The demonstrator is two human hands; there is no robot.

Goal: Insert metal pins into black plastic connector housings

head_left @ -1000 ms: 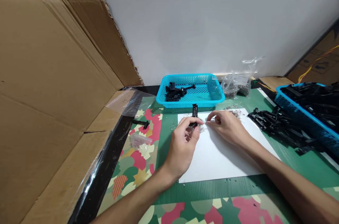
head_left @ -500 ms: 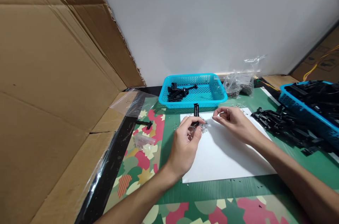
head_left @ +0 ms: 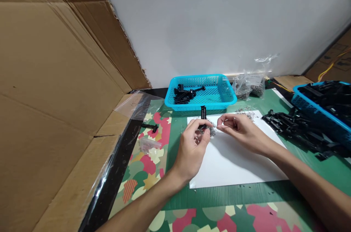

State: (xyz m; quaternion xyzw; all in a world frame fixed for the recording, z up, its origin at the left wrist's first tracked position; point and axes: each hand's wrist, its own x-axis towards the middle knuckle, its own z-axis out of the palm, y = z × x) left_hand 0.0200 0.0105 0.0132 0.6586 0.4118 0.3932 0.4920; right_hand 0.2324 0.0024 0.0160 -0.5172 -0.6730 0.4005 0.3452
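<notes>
My left hand [head_left: 192, 148] is closed around the lower end of a slim black plastic part [head_left: 203, 112], whose upper end sticks up above the fingers. To its right, my right hand [head_left: 241, 129] has thumb and forefinger pinched together close to that part; whatever is between the fingertips is too small to make out. Beneath and behind the hands, a pile of tiny metal pieces [head_left: 211, 131] lies on a white sheet [head_left: 233, 166]. A second scatter of small metal pieces [head_left: 245, 114] lies behind my right hand.
A blue basket [head_left: 201, 107] with several black parts stands at the back, beside clear bags [head_left: 250, 87] of small pieces. Loose black parts [head_left: 298, 131] are heaped at right, before a fuller blue basket [head_left: 320, 109]. One black part [head_left: 150, 127] lies left, near a small plastic bag [head_left: 149, 145].
My right hand has moved slightly left and down, closer to the black plastic part. My left hand keeps its hold almost unmoved. The camera view has shifted a little.
</notes>
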